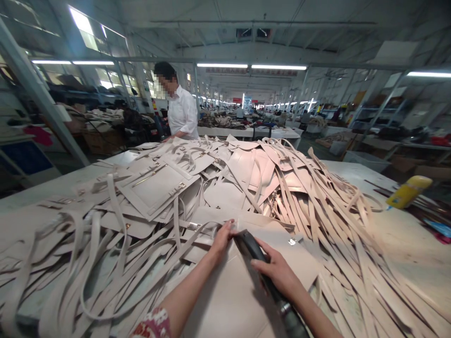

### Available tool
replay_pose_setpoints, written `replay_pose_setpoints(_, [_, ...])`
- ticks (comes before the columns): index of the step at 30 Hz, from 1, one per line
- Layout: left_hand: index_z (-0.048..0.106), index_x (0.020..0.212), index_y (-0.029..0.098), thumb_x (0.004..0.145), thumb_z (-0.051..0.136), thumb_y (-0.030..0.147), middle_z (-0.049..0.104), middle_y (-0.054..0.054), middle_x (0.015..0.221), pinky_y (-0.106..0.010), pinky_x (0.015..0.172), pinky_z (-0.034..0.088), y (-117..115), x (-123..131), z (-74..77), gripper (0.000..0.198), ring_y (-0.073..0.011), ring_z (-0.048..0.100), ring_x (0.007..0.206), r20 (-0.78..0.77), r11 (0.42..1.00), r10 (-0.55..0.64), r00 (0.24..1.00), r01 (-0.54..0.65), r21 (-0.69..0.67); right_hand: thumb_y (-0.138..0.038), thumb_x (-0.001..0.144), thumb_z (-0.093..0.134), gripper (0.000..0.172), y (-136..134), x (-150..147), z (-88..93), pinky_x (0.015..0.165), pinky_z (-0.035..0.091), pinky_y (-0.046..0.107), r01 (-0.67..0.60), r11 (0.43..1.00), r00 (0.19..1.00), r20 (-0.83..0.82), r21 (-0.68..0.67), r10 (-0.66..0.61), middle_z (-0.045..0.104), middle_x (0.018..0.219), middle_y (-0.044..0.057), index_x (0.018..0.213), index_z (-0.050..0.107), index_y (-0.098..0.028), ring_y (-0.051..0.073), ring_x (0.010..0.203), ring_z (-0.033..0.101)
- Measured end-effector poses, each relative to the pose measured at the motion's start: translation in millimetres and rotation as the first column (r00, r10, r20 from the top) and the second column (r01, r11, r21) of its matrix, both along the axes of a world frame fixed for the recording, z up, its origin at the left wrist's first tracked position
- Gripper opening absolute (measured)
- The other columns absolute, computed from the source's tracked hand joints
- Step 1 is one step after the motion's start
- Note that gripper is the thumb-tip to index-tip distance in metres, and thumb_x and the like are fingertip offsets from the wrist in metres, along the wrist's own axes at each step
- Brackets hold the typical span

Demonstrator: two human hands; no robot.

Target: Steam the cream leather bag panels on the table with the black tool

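Observation:
My right hand (278, 270) is wrapped round a long black hand-held tool (251, 245) with a metal collar near its lower end; its exact kind is unclear. The tool's front end rests close to the upper edge of a beige leather bag panel (221, 295) in front of me. At that edge, my left hand (222, 238) pinches the leather, its fingertips right beside the tool's tip. A beige strap (195, 241) runs leftward from near my left fingers. To the right of the tool, a small metal clasp (291, 241) shows on the leather.
A heap of beige bag pieces (158, 185) with buckles and long loose straps (338, 206) spreads over the table (405, 244). At the right lies a yellow bottle (408, 191). Across the table stands a person in a white shirt (182, 112). A metal post (45, 89) rises at left.

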State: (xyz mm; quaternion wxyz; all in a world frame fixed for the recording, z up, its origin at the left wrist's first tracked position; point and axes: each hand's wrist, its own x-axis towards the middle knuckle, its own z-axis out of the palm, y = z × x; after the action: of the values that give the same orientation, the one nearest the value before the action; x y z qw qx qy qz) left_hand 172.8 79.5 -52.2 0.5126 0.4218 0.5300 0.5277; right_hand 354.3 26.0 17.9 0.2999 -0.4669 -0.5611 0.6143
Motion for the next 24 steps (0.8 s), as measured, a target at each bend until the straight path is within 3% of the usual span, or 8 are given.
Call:
replay_pose_setpoints(3, [0.032, 0.128, 0.008, 0.077, 0.040, 0.061, 0.067, -0.008, 0.075, -0.029, 0.069, 0.043, -0.3, -1.1, -4.4, 0.074, -0.0175, 0.060, 0.069, 0.199, 0.999, 0.015, 0.980, -0.008, -0.036, -0.029, 0.073, 0.055, 0.061, 6.5, -12.4, -0.6, 0.030, 0.042, 0.022, 0.075, 0.997, 0.997, -0.024, 0.034, -0.074, 0.050, 0.056, -0.007, 0.130, 0.035, -0.026, 0.013, 0.037, 0.052])
replay_pose_setpoints(7, [0.032, 0.128, 0.009, 0.074, 0.050, 0.059, 0.066, -0.005, 0.067, -0.028, 0.068, 0.044, 2.1, -6.8, -10.0, 0.076, -0.0175, 0.060, 0.065, 0.407, 0.996, -0.005, 0.913, 0.040, -0.077, -0.029, 0.074, 0.056, 0.062, -6.1, -8.6, 2.0, 0.030, 0.043, 0.021, -0.030, 0.995, 0.999, -0.023, -0.096, 0.027, 0.055, 0.059, -0.006, 0.131, 0.032, -0.027, 0.013, 0.036, 0.054])
replay_pose_setpoints(9, [0.030, 0.128, 0.008, 0.076, 0.049, 0.057, 0.065, -0.005, 0.066, -0.029, 0.068, 0.044, 2.8, -8.4, -11.9, 0.074, -0.0176, 0.061, 0.064, 0.436, 0.995, -0.011, 0.900, 0.052, -0.081, -0.030, 0.072, 0.057, 0.063, -8.3, -6.7, 1.7, 0.029, 0.043, 0.021, -0.043, 0.990, 0.999, -0.017, -0.134, 0.041, 0.055, 0.060, -0.005, 0.131, 0.033, -0.026, 0.013, 0.035, 0.054])
replay_pose_setpoints(13, [0.031, 0.128, 0.009, 0.079, 0.045, 0.057, 0.064, -0.004, 0.064, -0.027, 0.062, 0.042, 2.3, -8.9, -13.5, 0.070, -0.0161, 0.059, 0.058, 0.452, 0.994, -0.011, 0.892, 0.058, -0.091, -0.030, 0.074, 0.056, 0.060, -0.8, -9.1, -1.4, 0.031, 0.045, 0.021, 0.098, 0.994, 0.995, -0.021, -0.038, -0.099, 0.051, 0.055, -0.007, 0.130, 0.035, -0.028, 0.013, 0.038, 0.055])
replay_pose_setpoints(18, [0.038, 0.122, 0.010, 0.075, 0.051, 0.058, 0.064, -0.003, 0.065, -0.026, 0.064, 0.041, 2.1, -10.2, -15.1, 0.068, -0.0158, 0.059, 0.063, 0.428, 0.993, -0.017, 0.904, 0.066, -0.100, -0.037, 0.073, 0.059, 0.066, 2.8, -4.0, -7.9, 0.030, 0.046, 0.022, -0.020, 0.991, 0.997, -0.071, -0.130, 0.011, 0.055, 0.054, -0.006, 0.132, 0.031, -0.026, 0.014, 0.036, 0.056])
replay_pose_setpoints(22, [0.041, 0.118, 0.010, 0.071, 0.055, 0.056, 0.064, -0.004, 0.068, -0.026, 0.066, 0.040, 0.8, -10.9, -14.2, 0.066, -0.0160, 0.059, 0.066, 0.448, 0.993, -0.039, 0.893, 0.085, -0.083, -0.039, 0.073, 0.059, 0.071, 6.4, 0.8, -6.5, 0.031, 0.046, 0.022, 0.089, 0.994, 0.994, -0.056, -0.062, -0.093, 0.056, 0.055, -0.005, 0.134, 0.027, -0.022, 0.014, 0.036, 0.055])
replay_pose_setpoints(24, [0.042, 0.117, 0.010, 0.072, 0.056, 0.054, 0.064, -0.004, 0.068, -0.025, 0.066, 0.040, -0.3, -11.2, -12.5, 0.065, -0.0150, 0.058, 0.066, 0.464, 0.994, -0.040, 0.885, 0.084, -0.076, -0.038, 0.073, 0.060, 0.072, 8.6, 0.7, -3.9, 0.031, 0.045, 0.021, 0.068, 0.994, 0.996, -0.053, -0.086, -0.073, 0.057, 0.055, -0.005, 0.134, 0.026, -0.022, 0.013, 0.035, 0.055])
